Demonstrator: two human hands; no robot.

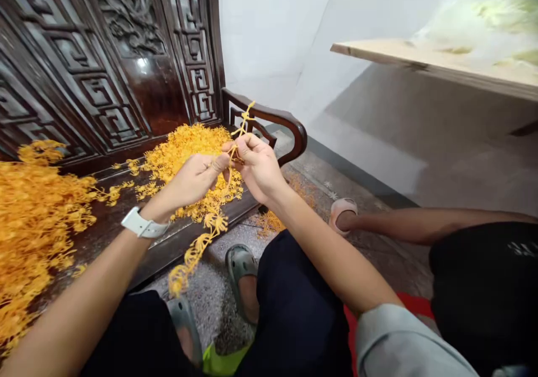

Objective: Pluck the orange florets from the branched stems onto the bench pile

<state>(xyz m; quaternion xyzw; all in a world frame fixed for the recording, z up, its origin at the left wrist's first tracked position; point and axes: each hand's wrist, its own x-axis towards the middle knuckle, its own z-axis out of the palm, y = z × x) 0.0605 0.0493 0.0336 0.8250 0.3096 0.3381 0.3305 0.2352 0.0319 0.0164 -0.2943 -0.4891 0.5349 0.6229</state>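
Between my two hands runs an orange plastic flower-stem strand (196, 249), its lower end hanging past the bench edge in a string of curled, petal-like pieces. My left hand (197, 178), with a pale watch on the wrist, pinches the strand. Close against it, my right hand (258, 164) is closed on the upper part, and a thin bare tip sticks up beyond the fingers. Behind both hands lies a heap of the same orange pieces (180, 147) on the dark wooden bench (168, 254). The exact fingertip contact is partly hidden.
A larger orange pile (37, 214) covers the bench at left. The curved armrest (296, 133) stands beyond my right hand. Orange scraps (271, 223) lie on the floor. A wooden board (378, 52) bears a clear bag at upper right. Another person's leg (390, 226) extends in from the right.
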